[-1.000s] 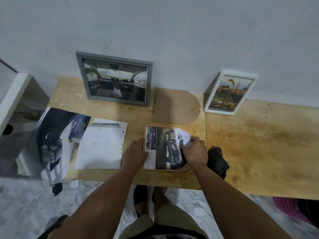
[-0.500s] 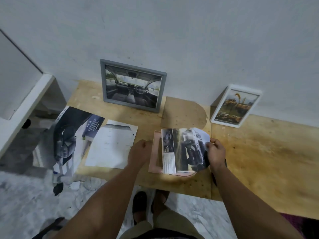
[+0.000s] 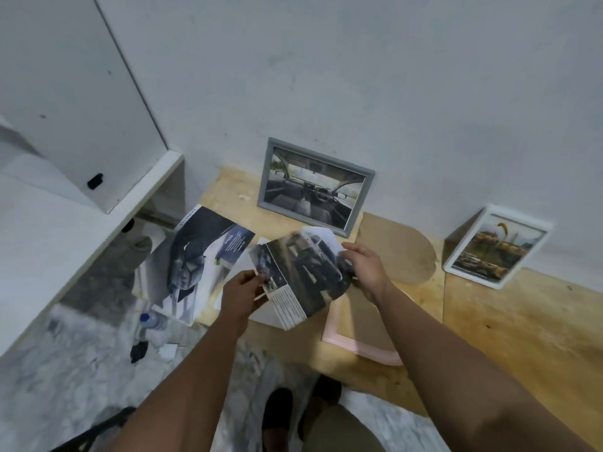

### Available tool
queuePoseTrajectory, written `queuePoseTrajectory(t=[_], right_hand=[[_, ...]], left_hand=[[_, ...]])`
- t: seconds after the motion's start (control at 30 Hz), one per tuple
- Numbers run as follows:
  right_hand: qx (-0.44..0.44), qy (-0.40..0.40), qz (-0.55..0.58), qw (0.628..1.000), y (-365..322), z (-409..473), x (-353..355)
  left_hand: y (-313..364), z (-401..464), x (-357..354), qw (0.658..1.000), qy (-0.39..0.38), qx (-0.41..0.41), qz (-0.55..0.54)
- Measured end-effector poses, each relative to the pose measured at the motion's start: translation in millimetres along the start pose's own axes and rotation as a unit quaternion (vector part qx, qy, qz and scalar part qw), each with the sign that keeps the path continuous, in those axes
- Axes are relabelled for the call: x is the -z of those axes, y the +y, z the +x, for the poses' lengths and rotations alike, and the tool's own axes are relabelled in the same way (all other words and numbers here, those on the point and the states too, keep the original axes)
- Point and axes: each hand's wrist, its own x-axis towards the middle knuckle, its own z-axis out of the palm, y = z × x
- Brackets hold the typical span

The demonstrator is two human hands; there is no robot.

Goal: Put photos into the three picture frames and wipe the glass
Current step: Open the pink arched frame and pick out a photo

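Head view, items left to right from where I watch. Car brochure: flat on the bench, just left of my left hand. Left hand: pinching the lower-left corner of the cut photo. Cut photo: held in the air between both hands, tilted, above the bench. Grey frame: filled, leaning on the wall beyond the hands. Right hand: fingers curled on the photo's right edge. Pink frame: empty, flat below the right hand. White frame: filled, far right. Risk, in my judgement: two opposed pinches could crease or tear the paper, and a skewed drop would misalign it.
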Motion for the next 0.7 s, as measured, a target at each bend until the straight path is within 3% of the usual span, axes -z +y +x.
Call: queuePoseTrajectory(t=[0.13,0.27,0.4,0.53,0.7], right_hand=[[-0.016,-0.101,-0.068,0.992,-18,18,-72],[0.008,-0.110,-0.117,0.987,-21,57,-158],[0.043,-0.127,-0.157,0.978,-12,96,-236],[0.069,-0.129,-0.215,0.966,9,126,-280],[0.115,-0.133,-0.282,0.943,20,130,-288]], left_hand=[[18,11,59,0.995,0.089,-0.026,-0.039],[25,33,113,0.979,0.198,-0.039,-0.032],[19,67,162,0.946,0.316,-0.041,0.055],[9,87,183,0.918,0.371,-0.054,0.128],[8,90,181,0.902,0.388,-0.052,0.184]])
